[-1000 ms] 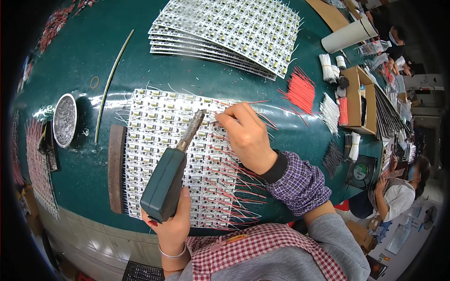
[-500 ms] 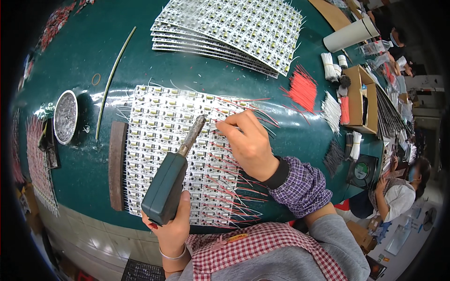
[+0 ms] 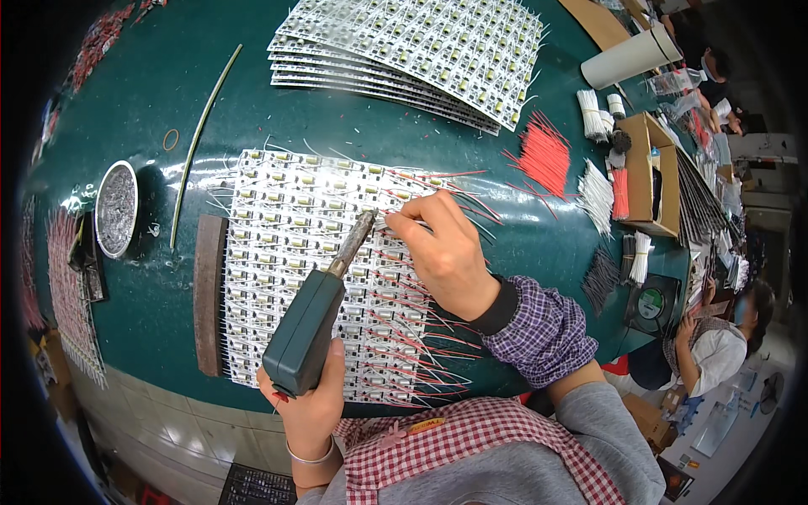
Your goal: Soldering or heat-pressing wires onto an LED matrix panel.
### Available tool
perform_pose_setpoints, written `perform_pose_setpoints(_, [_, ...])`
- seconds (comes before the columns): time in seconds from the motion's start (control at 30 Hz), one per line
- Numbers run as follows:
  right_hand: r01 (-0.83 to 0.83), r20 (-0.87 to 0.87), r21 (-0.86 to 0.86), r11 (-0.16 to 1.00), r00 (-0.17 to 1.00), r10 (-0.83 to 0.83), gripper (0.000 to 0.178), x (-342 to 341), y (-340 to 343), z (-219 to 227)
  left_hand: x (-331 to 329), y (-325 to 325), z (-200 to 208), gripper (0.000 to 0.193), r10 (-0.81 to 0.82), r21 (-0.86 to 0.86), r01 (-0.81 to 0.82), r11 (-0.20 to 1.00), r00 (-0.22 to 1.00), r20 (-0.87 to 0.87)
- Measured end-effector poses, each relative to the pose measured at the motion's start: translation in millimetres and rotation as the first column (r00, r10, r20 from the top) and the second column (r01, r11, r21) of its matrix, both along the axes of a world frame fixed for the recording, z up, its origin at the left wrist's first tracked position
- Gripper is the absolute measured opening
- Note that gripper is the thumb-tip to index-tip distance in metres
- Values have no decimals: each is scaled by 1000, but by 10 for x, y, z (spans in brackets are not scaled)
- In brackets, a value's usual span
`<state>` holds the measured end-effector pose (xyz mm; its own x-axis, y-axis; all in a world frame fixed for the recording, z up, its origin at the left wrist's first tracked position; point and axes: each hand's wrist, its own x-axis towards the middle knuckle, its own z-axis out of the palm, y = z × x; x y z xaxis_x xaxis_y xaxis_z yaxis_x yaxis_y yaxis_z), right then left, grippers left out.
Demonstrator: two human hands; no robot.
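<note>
My left hand (image 3: 313, 389) is wrapped round the dark green handle of a soldering gun (image 3: 305, 332). Its metal tip reaches up and right to a white circuit board panel (image 3: 286, 252), close to the fingers of my right hand (image 3: 444, 252). Thumb and forefinger of that hand are pinched together over the upper right of the panel; what lies between them is too small to make out. Red and white wires (image 3: 442, 353) stick out along the panel's right side. Small yellowish components stand in rows across it.
A brown bar (image 3: 209, 295) lies along the panel's left edge. Farther left stands a round metal bowl (image 3: 117, 210). Stacked panels (image 3: 421, 59) lie at the back. Rightward are loose red wires (image 3: 544, 160), a cardboard box (image 3: 648, 177) and a cream cylinder (image 3: 631, 57). Another person (image 3: 715, 337) sits at right.
The soldering gun has shifted slightly right, bringing its tip nearer my right fingers. My right hand has barely moved and stays pinched.
</note>
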<state>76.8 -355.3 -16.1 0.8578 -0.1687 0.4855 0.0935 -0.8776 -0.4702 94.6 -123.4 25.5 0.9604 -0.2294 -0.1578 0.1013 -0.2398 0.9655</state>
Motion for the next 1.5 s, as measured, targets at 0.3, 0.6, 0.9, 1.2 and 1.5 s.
perform_pose_setpoints(0.3, [-24, -36, -36, 999, 999, 23, 26, -21, -18, -24, -1, -31, 30, 25, -1, 20, 1, 1000, 1000, 8])
perform_pose_setpoints(0.6, [-11, -17, -26, 1000, 1000, 10, 27, -12, -10, -13, -53, 131, -63, 30, 48, 57, -48, 997, 999, -13])
perform_pose_setpoints(0.9, [-12, 6, -27, 1000, 1000, 12, 29, -73, -7, 64, -91, 188, -85, 31, 59, 61, -58, 996, 998, -11])
perform_pose_setpoints(1.2, [-57, -13, 20, 998, 998, 58, 32, -156, 87, 19, -141, 230, -44, 32, 46, 79, -43, 996, 998, -40])
perform_pose_setpoints(1.5, [-56, -40, -3, 998, 998, 55, 31, -154, 99, -17, -177, 348, -207, 32, -85, 163, 61, 985, 986, 144])
